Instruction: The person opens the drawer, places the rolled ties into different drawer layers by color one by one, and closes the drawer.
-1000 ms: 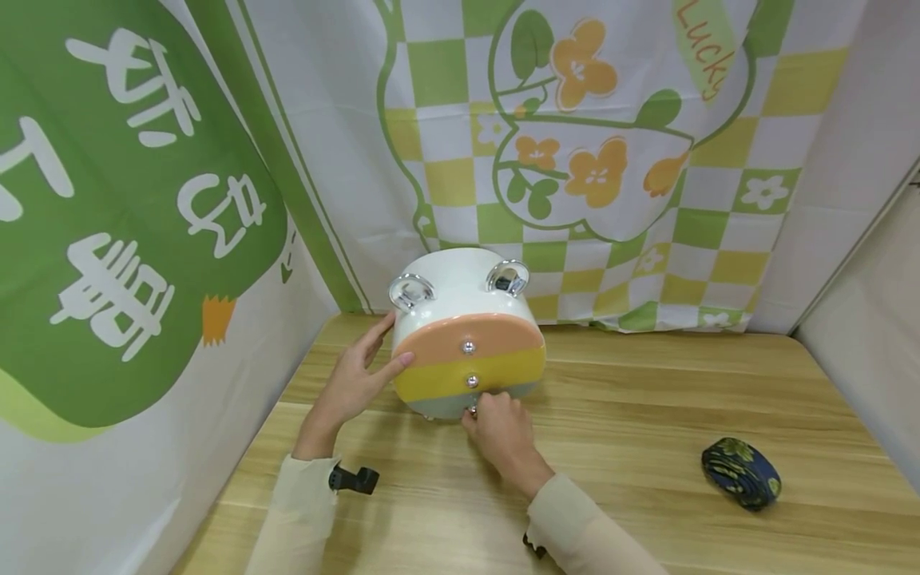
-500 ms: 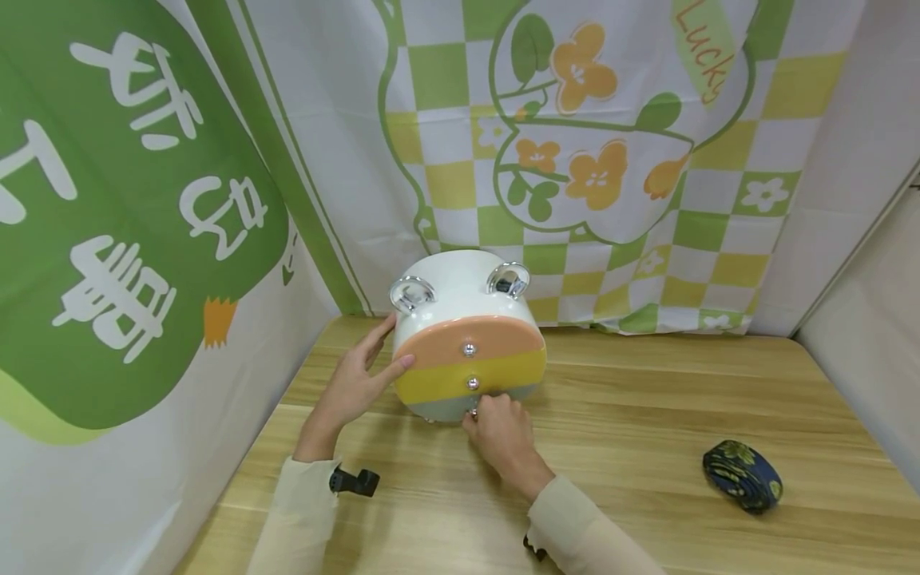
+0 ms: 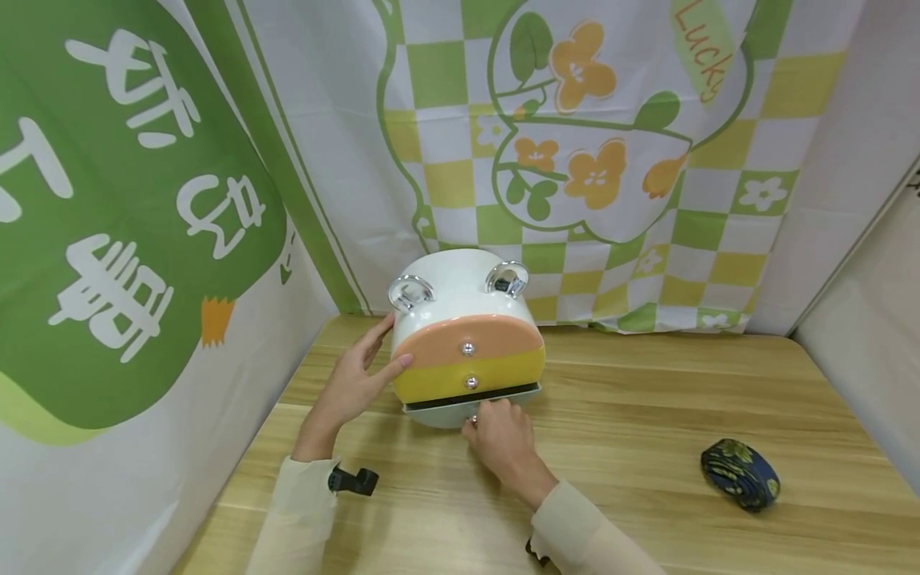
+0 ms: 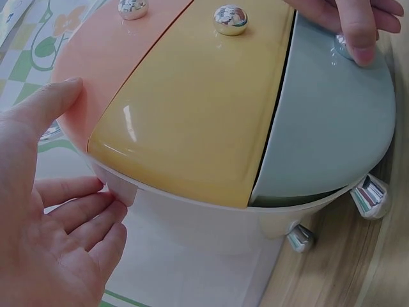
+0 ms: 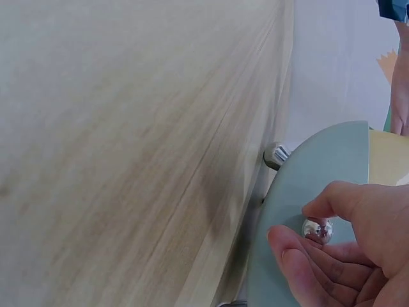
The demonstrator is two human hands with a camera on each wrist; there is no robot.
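Note:
A small rounded drawer chest point(image 3: 460, 279) stands on the table, with a white shell and silver ring-shaped ears. Its front has a peach top drawer point(image 4: 102, 57), a yellow middle drawer point(image 4: 185, 115) and a grey-green bottom drawer point(image 4: 326, 121). My left hand point(image 3: 352, 383) holds the chest's left edge, thumb on the front, fingertips against the side. My right hand point(image 3: 506, 443) pinches the silver knob point(image 5: 317, 231) of the bottom drawer between thumb and fingers. That drawer stands slightly out, with a dark gap above it; what lies inside is hidden.
On the right of the wooden table point(image 3: 632, 399) lies a rolled dark blue band of cloth point(image 3: 740, 473) with a yellow-green floral pattern. A printed curtain point(image 3: 611, 263) hangs close behind the chest, and another cloth point(image 3: 216, 415) on the left.
The bottom drawer has come out a little toward me, opening a dark gap below the yellow drawer. My right hand has moved slightly nearer with the knob; the left hand stays put.

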